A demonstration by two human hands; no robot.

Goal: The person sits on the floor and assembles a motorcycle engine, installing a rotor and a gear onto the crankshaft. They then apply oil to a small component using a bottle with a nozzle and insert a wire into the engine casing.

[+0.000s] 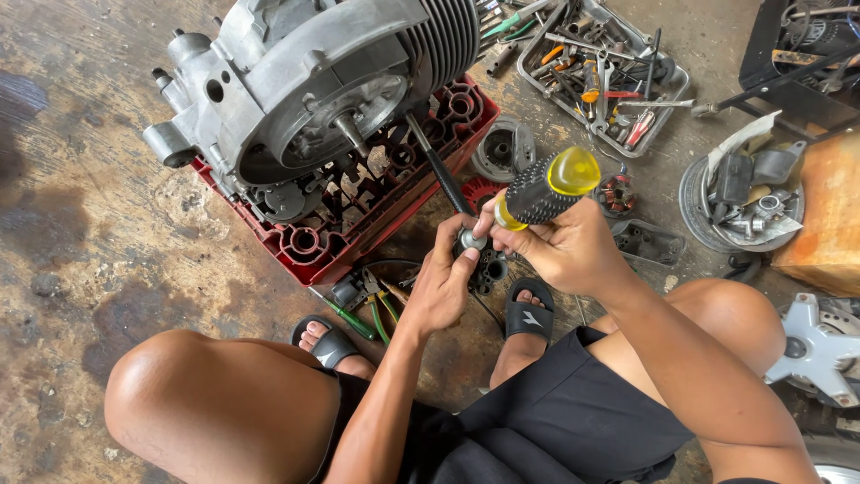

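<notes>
My right hand (563, 246) grips a screwdriver (542, 193) with a black studded handle and a yellow translucent cap, its tip pointing down to the left. My left hand (445, 278) holds a small dark round engine part (490, 267) with a silver hub (472, 239); the screwdriver tip meets that hub. Both hands hover above my feet in black sandals. Just beyond them a grey finned engine (313, 85) rests on a red plastic crate (358, 211), its shaft sticking out toward me.
A metal tray of hand tools (602, 76) lies at the back right. Green-handled pliers (363, 314) and a small part lie by my left foot. A round cover (504, 148), a dark plate (647, 240), a drum full of parts (743, 202) and a wheel hub (820, 350) lie right.
</notes>
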